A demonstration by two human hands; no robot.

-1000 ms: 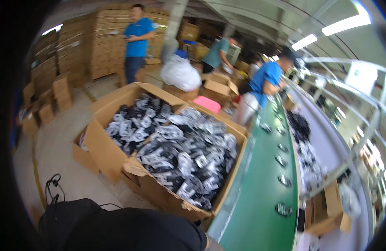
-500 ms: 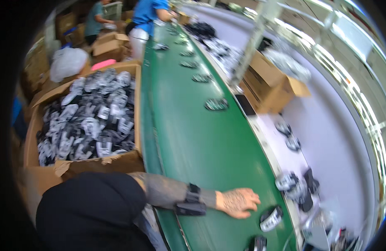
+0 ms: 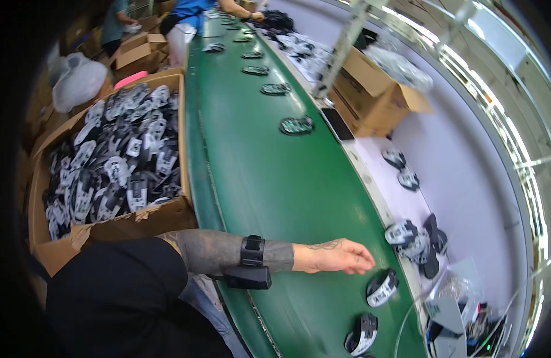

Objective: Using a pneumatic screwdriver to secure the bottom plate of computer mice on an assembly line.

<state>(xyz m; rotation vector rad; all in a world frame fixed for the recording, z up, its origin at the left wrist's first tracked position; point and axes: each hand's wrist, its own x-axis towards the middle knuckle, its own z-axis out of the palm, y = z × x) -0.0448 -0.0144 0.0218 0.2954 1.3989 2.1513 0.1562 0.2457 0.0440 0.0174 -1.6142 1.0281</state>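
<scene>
My left hand reaches out over the green conveyor belt, palm down, fingers loosely apart and holding nothing. The forearm is tattooed and has a black device strapped to the wrist. Just beyond the fingertips a black-and-white oval piece lies on the belt, close to the hand but not touched. A second such piece lies nearer the bottom edge. My right hand is out of sight.
A big cardboard box full of the same pieces stands left of the belt. More pieces ride the belt farther up. A white side table holds several pieces and an open carton. Two other people work at the far end.
The view swung from the big box to the belt, and my left arm came out over it. In the last half second the hand has barely shifted.
</scene>
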